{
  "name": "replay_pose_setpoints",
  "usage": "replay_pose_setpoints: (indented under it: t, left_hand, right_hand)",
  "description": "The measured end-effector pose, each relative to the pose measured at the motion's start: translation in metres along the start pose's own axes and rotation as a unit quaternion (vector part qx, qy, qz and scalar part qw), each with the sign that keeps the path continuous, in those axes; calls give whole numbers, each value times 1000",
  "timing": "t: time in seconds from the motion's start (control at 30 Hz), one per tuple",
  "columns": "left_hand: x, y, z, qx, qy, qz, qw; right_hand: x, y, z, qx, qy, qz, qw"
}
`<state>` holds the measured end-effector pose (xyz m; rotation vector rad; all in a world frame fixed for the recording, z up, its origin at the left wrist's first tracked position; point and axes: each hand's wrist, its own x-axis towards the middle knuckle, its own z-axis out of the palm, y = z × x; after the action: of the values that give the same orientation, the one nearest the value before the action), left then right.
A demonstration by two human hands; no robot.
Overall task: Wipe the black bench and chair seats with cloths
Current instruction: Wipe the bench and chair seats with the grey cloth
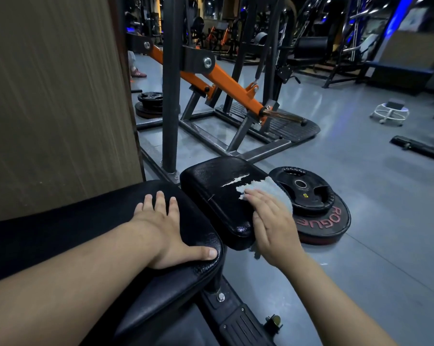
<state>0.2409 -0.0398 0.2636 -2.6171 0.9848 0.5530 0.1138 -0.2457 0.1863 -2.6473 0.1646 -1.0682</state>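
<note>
Closest to me: left grip (pixel 171 228) lies flat on the near end of the black bench (pixel 86 216), fingers spread and straight, thumb out along the pad edge; released, holding nothing. Just past it to the right, right grip (pixel 273 226) is flat too, fingers straight, pressing the cloth (pixel 273 187) onto the seat pad (pixel 211 186); not clenched, palm just bears on it. Cloth is pale and rumpled, on the right side of the seat w/ a bit hanging over that edge below my palm; seat cover has a ripped white streak (pixel 235 182) right beside the cloth. Bench and seat sit just beside each other, narrow gap btw them. On the grey floor (pixel 360 270) next to the seat: small black plate (pixel 308 193) marked 5, stacked on a bigger ROGUE plate (pixel 335 221). Further back, orange lever machine (pixel 235 88); wood panel (pixel 48 96) on the left; white stool (pixel 389 112) far right.
</note>
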Motion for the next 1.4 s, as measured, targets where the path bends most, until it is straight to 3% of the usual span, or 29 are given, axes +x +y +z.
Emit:
replay_pose_setpoints:
  t: [0.1,0.23,0.43,0.57,0.7,0.8,1.03,1.4]
  left_hand:
    - [0,0,1,0,1,0,1000]
    - [1,1,1,-1,-4,-2,1000]
    - [1,2,-1,-3,-5,-4,1000]
    - [1,2,0,-3,-3,-6,1000]
    - [1,1,-1,-5,-2,-6,1000]
    - [1,1,-1,-9,-6,-4,1000]
    - [2,0,1,-7,-2,1,1000]
    - [2,0,-2,-9,-4,1,1000]
  right_hand:
    - [11,22,-7,-13,-22,-23,999]
    - [23,38,-16,-16,-52,21,998]
    - [17,6,-11,-70,-81,31,994]
    - [21,-45,-3,-42,-180,-12,983]
    - [35,-40,-26,70,-292,9,954]
    - [37,-13,-41,-11,-355,-45,934]
    - [44,41,-45,-146,-350,-168,910]
    - [42,43,-48,-183,-380,-116,899]
